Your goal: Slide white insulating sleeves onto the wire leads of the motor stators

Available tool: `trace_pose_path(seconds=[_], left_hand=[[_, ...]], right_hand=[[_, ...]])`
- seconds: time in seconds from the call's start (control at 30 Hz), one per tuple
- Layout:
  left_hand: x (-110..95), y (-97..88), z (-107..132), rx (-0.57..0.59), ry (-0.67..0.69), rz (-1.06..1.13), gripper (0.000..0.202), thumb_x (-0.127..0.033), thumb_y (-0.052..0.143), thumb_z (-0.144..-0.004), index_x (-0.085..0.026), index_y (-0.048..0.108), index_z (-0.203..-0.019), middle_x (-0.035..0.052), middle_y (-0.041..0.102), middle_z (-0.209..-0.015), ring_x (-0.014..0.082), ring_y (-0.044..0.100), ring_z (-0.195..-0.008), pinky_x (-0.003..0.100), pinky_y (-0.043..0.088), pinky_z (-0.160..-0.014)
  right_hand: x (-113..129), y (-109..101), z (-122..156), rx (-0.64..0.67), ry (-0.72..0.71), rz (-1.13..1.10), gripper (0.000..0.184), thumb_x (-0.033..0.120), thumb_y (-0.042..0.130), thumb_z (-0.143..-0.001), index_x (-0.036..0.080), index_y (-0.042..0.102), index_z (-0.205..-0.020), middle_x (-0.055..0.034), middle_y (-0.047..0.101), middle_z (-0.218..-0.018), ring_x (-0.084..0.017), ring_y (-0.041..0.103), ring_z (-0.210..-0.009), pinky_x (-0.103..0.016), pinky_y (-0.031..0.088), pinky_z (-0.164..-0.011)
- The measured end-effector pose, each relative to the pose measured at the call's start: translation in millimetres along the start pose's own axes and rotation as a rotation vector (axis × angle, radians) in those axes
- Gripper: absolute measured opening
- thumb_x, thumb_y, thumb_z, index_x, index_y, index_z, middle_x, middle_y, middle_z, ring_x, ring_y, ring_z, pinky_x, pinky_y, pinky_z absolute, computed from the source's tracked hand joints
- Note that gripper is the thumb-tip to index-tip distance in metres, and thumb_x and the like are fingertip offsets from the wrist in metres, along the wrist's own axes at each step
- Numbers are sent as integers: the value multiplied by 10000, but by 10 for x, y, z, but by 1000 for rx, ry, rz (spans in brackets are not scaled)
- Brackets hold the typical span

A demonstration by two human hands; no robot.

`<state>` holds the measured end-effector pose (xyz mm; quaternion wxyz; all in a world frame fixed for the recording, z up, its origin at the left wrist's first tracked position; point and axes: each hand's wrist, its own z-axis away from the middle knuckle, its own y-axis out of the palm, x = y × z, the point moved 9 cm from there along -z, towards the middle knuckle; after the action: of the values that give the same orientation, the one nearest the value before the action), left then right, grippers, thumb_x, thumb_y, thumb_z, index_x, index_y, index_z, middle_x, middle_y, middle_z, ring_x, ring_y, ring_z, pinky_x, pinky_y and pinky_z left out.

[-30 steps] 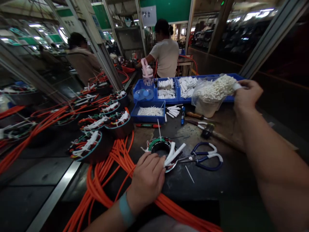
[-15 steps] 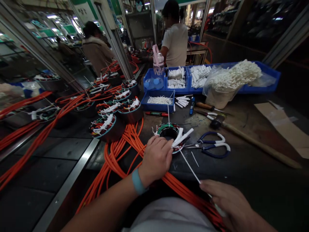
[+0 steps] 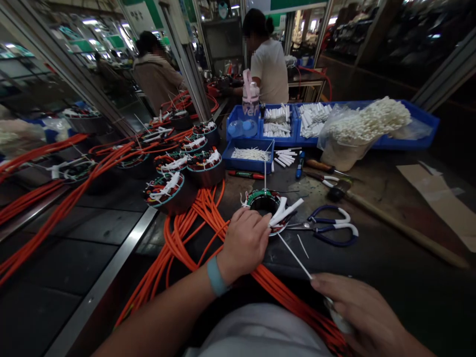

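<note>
My left hand, with a teal band at its wrist, is closed at the near rim of a wound motor stator. White sleeves stick out past its thumb and fingertips, pinched against the windings. From the stator's near edge a thin white cord runs taut down to my right hand, whose fingers are closed on it. A pale object shows under that palm; its kind is unclear. Scissors lie just right of the stator, and a short white offcut is near them.
Orange cables run past the left arm. Several finished-looking stators stand at left. Blue bins with white sleeves, a small blue tray, a red marker and a hammer lie beyond. A co-worker stands behind.
The whole view has shifted slightly, so the scene sits a little further right and lower. Both hands keep their grips, and the cord stays stretched between the stator and my right hand.
</note>
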<state>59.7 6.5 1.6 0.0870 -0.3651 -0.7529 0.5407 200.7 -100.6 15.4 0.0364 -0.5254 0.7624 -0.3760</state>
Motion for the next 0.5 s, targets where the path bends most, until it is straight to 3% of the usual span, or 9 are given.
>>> trace_pose_path(seconds=[0.13,0.27,0.33,0.43,0.5], left_hand=[[3,4,-6,15,-12,5,292,-221,385,-907,-161,571,-1124,62,617,-899,198,538,-917,437,369,-964],[-4,9,-8,23,-29,26,250,-186,410,-883,-156,585,-1059,67,632,-915,211,547,-976,460,331,-1018],[20,-16,-5,-7,-62,92,339,-159,443,-859,-134,503,-1191,90,636,-1038,223,523,-1087,478,287,-1059],[138,-86,10,-109,-166,280,682,-148,526,-818,-111,192,-1411,101,637,-1116,213,519,-1134,489,300,-1056],[199,-112,18,-157,-203,364,671,-149,570,-799,-166,265,-1396,66,665,-1063,201,567,-1059,486,333,-1028]], right_hand=[[-275,323,-302,72,100,139,217,102,390,-882,200,576,-935,-83,673,-1067,-140,654,-931,-226,545,-753],[-440,656,-586,177,60,318,246,93,328,-879,151,566,-868,-154,572,-1233,-167,670,-762,-272,534,-605],[-465,668,-650,164,53,351,229,93,328,-876,140,553,-875,-164,576,-1224,-184,670,-773,-293,533,-618],[-466,608,-637,140,78,270,207,83,345,-855,149,533,-914,-145,602,-1193,-196,666,-856,-305,537,-669],[-469,563,-585,110,117,154,223,67,360,-838,156,533,-945,-135,601,-1198,-190,651,-935,-301,536,-733]])
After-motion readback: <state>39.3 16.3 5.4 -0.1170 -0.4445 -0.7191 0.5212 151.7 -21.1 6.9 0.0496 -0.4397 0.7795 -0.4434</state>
